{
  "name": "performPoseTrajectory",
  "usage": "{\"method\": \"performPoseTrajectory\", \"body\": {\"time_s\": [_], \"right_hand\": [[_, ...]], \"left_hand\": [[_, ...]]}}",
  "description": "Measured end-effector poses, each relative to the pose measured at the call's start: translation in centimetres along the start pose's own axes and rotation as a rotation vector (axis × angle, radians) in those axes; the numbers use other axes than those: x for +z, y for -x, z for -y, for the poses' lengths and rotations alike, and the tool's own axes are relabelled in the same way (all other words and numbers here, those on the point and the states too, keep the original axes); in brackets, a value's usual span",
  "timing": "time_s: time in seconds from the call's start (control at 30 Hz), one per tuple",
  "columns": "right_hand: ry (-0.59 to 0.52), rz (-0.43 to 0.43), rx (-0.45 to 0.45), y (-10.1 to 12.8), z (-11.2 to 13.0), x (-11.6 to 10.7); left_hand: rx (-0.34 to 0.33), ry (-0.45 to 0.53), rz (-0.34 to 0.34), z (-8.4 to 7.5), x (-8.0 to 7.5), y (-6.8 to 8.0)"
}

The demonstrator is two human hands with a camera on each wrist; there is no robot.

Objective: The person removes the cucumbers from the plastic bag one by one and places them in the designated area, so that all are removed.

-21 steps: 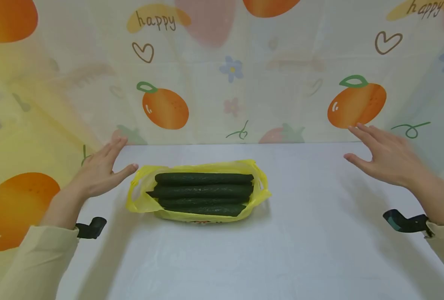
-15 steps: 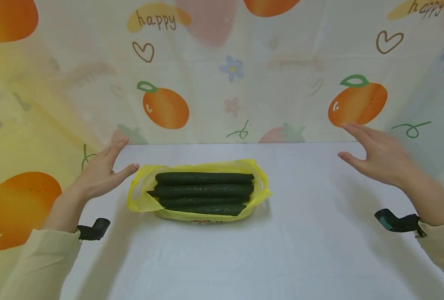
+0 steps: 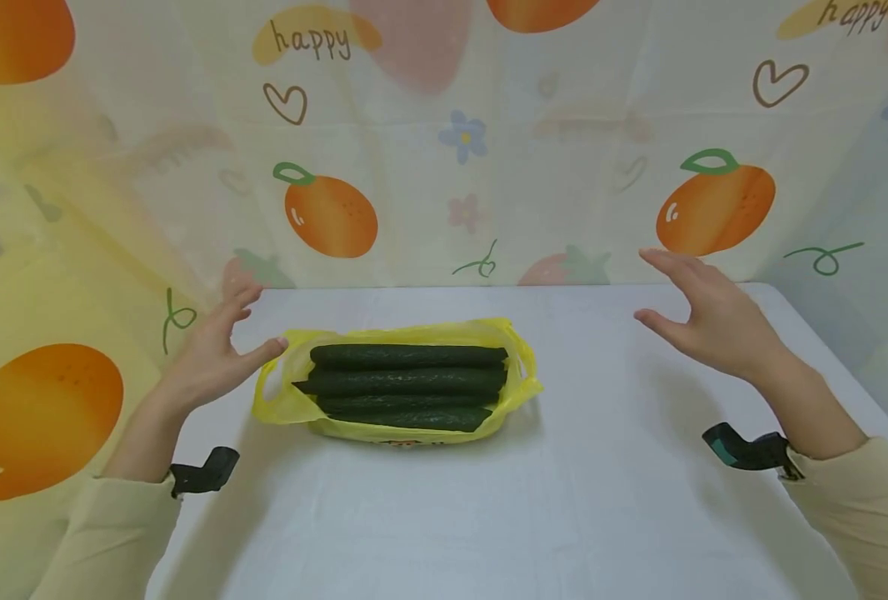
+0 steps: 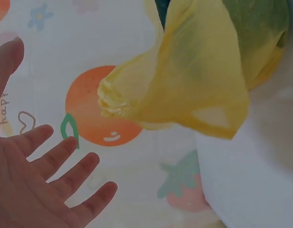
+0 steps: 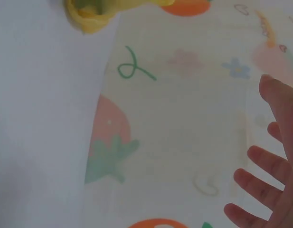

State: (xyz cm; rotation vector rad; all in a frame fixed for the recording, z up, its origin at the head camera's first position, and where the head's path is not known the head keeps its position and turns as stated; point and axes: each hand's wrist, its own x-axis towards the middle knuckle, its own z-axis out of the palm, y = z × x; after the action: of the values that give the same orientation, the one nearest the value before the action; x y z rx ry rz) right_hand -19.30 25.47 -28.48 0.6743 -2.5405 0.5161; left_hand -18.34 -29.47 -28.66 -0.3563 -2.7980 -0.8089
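Observation:
Several dark green cucumbers (image 3: 406,383) lie side by side in a yellow plastic bag (image 3: 399,432), whose mouth is spread around them on the table. My left hand (image 3: 215,358) hovers at the bag's left end, fingers spread, thumb tip overlapping the left handle in the head view. In the left wrist view, the gathered bag handle (image 4: 122,99) stands apart from the spread fingers (image 4: 65,161). Off to the right of the bag, my right hand (image 3: 714,321) is raised above the table with thumb and fingers apart, holding nothing. The right wrist view catches only a corner of the yellow bag (image 5: 91,21).
A white-covered table (image 3: 444,517) holds the bag. Behind it hangs a pale curtain (image 3: 564,183) printed with oranges, hearts and flowers, continuing along both sides. Black wrist cameras (image 3: 207,471) stick out from both sleeves.
My right hand has moved left toward the bag. The left hand has shifted slightly right, its fingers bending a little more and its thumb reaching the handle's outline. Bag and cucumbers have stayed put.

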Motion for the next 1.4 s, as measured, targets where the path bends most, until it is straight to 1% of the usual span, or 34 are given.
{"method": "performPoseTrajectory", "body": {"time_s": [0.13, 0.27, 0.33, 0.43, 0.63, 0.9, 1.13, 1.23, 1.33, 1.4], "right_hand": [[-0.025, -0.015, -0.013, -0.3, 1.1, 0.5], [-0.037, -0.023, -0.028, -0.6, 2.3, 1.0], [-0.042, -0.032, -0.043, -0.7, 2.7, 1.2], [-0.054, -0.052, -0.071, -0.9, 3.4, 1.6], [-0.083, -0.078, -0.127, -1.3, 4.3, 2.5], [-0.115, -0.087, -0.173, -1.8, 5.8, 3.5], [-0.188, -0.102, -0.271, -2.4, 7.6, 4.2], [-0.218, -0.098, -0.304, -2.6, 8.2, 4.5], [-0.217, -0.092, -0.298, -2.7, 8.8, 5.0], [-0.216, -0.082, -0.286, -2.8, 9.2, 5.3]], "left_hand": [[0.005, 0.07, -0.021, 0.2, 0.6, 0.3], [-0.046, 0.124, -0.009, 0.3, 1.1, 0.7], [-0.071, 0.131, -0.002, 0.5, 1.3, 0.9], [-0.1, 0.124, -0.004, 0.8, 1.6, 1.1], [-0.126, 0.091, -0.038, 1.4, 2.0, 1.4], [-0.182, 0.052, -0.033, 1.8, 2.2, 1.7], [-0.207, 0.022, -0.038, 2.1, 2.4, 1.7], [-0.235, 0.006, -0.029, 2.3, 2.3, 1.8], [-0.261, 0.006, -0.006, 2.4, 2.2, 1.8], [-0.264, 0.017, 0.014, 2.6, 2.1, 1.8]]}}
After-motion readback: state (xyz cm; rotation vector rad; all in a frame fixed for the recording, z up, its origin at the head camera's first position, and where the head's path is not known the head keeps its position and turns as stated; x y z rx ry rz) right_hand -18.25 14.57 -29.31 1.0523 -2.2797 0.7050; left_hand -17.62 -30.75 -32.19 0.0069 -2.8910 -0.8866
